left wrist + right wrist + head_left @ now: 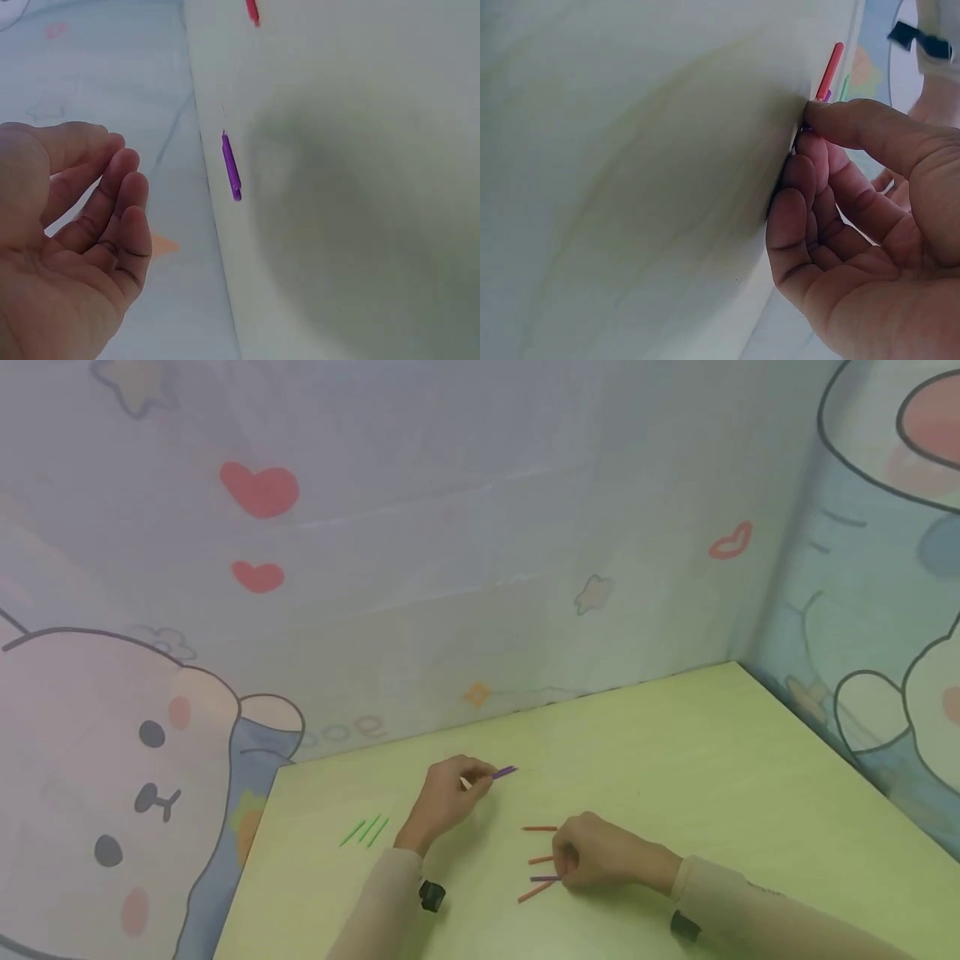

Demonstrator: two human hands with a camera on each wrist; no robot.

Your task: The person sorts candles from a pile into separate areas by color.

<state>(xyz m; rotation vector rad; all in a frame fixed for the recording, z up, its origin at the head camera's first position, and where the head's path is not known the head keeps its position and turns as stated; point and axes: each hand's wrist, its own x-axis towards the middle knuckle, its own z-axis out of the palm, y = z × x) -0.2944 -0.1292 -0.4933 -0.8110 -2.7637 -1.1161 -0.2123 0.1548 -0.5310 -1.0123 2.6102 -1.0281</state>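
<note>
In the head view, my left hand [450,797] is over the table beside purple sticks [505,772]. Its fingers curve loosely toward the thumb in the left wrist view, where the hand [82,225] is apart from a purple stick [232,166] on the table; nothing shows between the fingertips. My right hand [600,853] is low at the table, thumb and fingertips together on a purple stick [543,878], whose far part is hidden. Orange-red sticks [538,828] lie around it. In the right wrist view, a red stick [829,71] shows beyond the thumb of the hand [862,217].
Three green sticks [373,829] lie slanted at the left of the yellow-green table [675,760]. A printed curtain [450,568] with hearts and cartoon animals stands behind the table and along its sides. A red stick [253,10] shows at the top of the left wrist view.
</note>
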